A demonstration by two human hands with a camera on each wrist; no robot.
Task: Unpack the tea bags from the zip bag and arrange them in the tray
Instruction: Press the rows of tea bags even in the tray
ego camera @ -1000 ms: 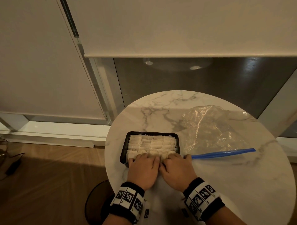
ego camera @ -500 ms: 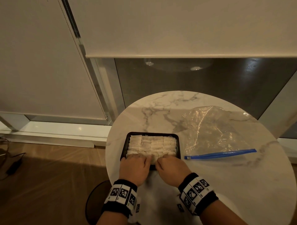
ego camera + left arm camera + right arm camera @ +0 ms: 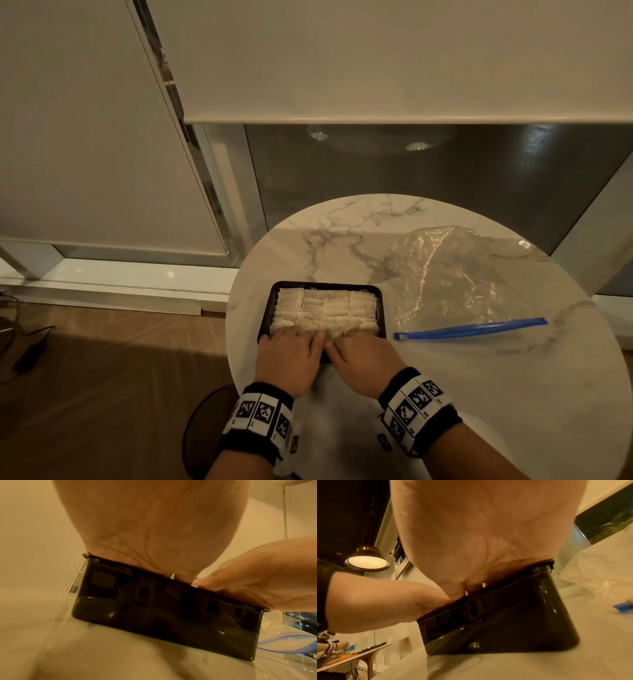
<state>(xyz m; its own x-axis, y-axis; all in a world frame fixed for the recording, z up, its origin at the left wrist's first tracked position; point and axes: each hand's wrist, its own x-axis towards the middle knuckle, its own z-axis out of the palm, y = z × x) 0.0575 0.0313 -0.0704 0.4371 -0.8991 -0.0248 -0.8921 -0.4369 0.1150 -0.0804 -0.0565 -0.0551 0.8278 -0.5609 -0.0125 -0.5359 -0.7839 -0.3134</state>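
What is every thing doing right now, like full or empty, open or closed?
tray: on the table, packed with rows of tea bags
tea bags: in the tray, laid in rows
zip bag: flat beside the tray, looks empty
left hand: fingers resting on the nearest row
right hand: fingers resting on the nearest row

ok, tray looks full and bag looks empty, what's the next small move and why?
Probably lift both hands off. The left hand and right hand press the nearest row of tea bags, which fill the tray in rows; the zip bag lies flat, apparently empty.
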